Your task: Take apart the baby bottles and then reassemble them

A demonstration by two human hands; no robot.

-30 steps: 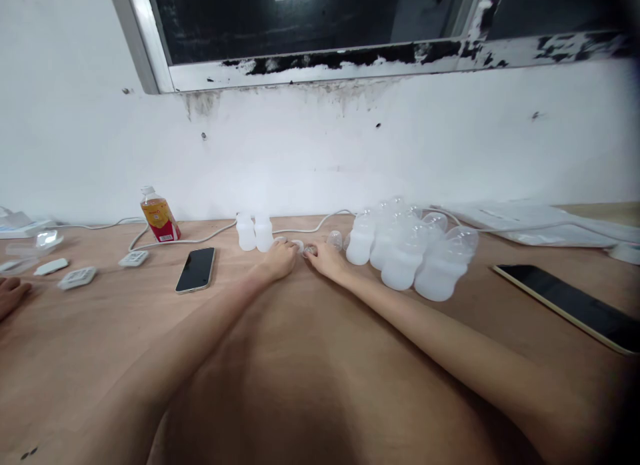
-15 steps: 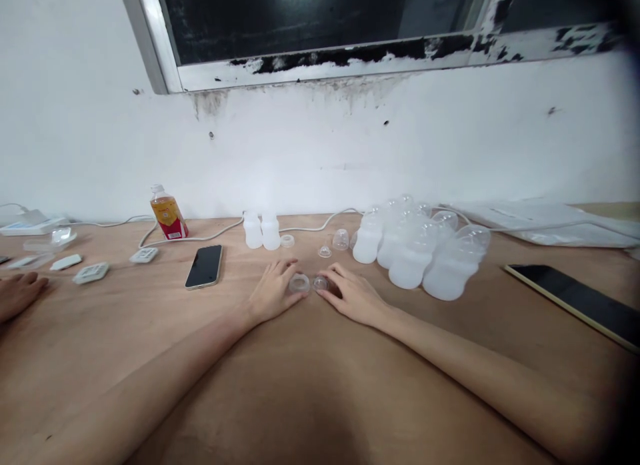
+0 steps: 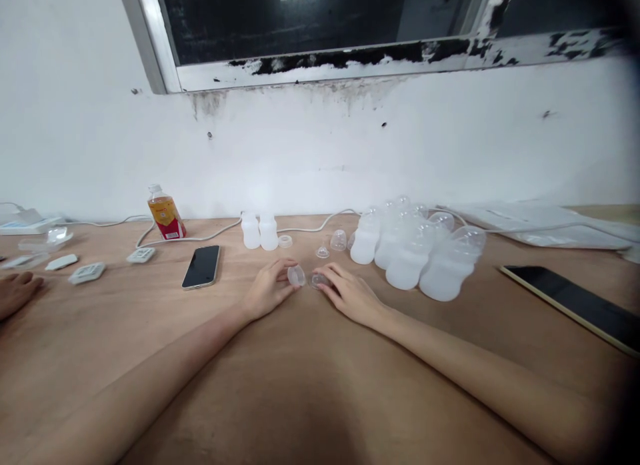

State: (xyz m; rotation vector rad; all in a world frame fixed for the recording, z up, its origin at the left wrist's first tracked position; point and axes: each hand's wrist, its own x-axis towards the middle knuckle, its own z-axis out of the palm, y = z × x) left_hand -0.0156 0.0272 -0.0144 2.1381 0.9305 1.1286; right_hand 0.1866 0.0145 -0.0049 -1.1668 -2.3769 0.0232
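Observation:
My left hand (image 3: 270, 288) grips a translucent bottle collar ring (image 3: 296, 275) between thumb and fingers, tilted up off the tabletop. Close by on the right, the fingers of my right hand (image 3: 353, 293) are closed on a clear bottle nipple (image 3: 317, 280), partly hidden by the fingertips. Ring and nipple are a small gap apart. Beyond my hands stand two white baby bottles without tops (image 3: 259, 231), with another collar ring (image 3: 285, 241) beside them. A second nipple (image 3: 323, 251) and a clear dome cap (image 3: 339, 239) lie to their right.
Several capped baby bottles (image 3: 410, 255) stand together at the right. A phone (image 3: 201, 266) lies at left, a larger one (image 3: 570, 305) at far right. A drink bottle (image 3: 167, 215), a cable (image 3: 320, 229) and plastic bags (image 3: 540, 228) lie along the wall. Another person's hand (image 3: 17, 293) rests at far left.
My left hand has lifted and tilted the collar ring, which lay flatter before. My right hand has tilted the nipple slightly. The whole view has shifted a little.

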